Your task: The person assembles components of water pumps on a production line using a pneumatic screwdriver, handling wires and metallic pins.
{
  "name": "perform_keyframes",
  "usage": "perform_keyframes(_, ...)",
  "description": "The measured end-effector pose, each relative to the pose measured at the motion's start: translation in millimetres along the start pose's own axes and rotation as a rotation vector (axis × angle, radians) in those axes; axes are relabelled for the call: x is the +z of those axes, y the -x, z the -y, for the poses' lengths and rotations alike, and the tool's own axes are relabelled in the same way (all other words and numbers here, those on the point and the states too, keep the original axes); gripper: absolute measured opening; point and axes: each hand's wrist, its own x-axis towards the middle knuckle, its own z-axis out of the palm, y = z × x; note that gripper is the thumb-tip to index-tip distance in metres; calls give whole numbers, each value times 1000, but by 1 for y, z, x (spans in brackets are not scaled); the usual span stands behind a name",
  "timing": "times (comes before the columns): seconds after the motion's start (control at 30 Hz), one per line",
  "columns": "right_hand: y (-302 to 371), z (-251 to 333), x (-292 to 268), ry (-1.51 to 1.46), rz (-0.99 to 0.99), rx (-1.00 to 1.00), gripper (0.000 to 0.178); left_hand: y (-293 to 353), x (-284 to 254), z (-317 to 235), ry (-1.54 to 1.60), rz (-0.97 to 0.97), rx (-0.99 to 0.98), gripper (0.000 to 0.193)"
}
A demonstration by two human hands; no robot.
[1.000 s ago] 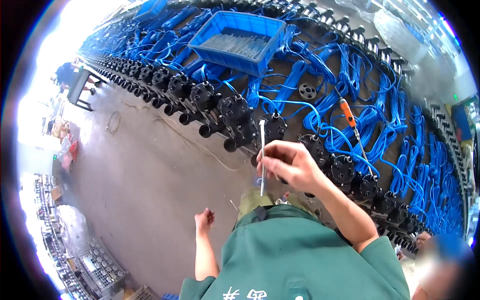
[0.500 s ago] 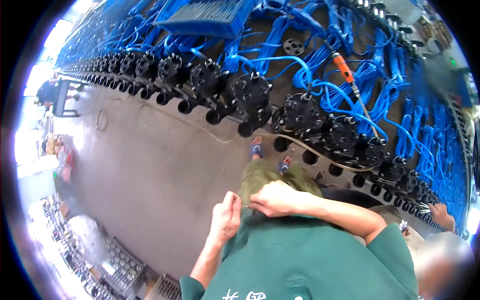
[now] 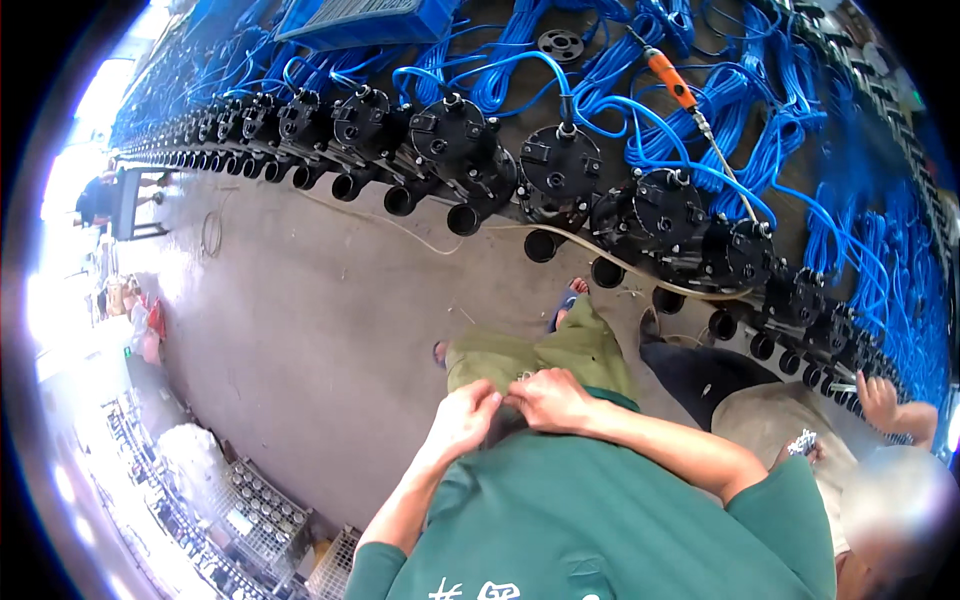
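Note:
My left hand (image 3: 467, 415) is closed in front of my waist, thumb and fingers pressed together. My right hand (image 3: 552, 402) meets it there, also closed, with the fingertips of both almost touching. Whatever they pinch is too small to make out. Ahead stands a long row of black cylindrical motor-like units (image 3: 560, 170), each with a black round pipe opening (image 3: 541, 246) toward me. Neither hand touches them.
Behind the units lie bundled blue cables (image 3: 735, 100), an orange power screwdriver (image 3: 670, 78) and a blue crate (image 3: 375, 28) of thin rods. A co-worker's hand (image 3: 880, 402) is at the row on the right. Wire baskets (image 3: 262, 505) stand at lower left. A hose (image 3: 600, 258) runs along the units.
My hands have come closer together at my waist. My feet have stepped, and the row of units has shifted left and up in view. The co-worker's raised hand has moved slightly up.

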Motion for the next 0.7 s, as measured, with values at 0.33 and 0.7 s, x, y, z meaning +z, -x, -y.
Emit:
perform_keyframes(0.33,-55,6,60,-191,-63,-142,13,-18,-31,98,249,-114,-29,25)
perform_keyframes(0.7,-128,-167,73,-765,-830,1058,39,-62,-165,161,322,-283,261,25)
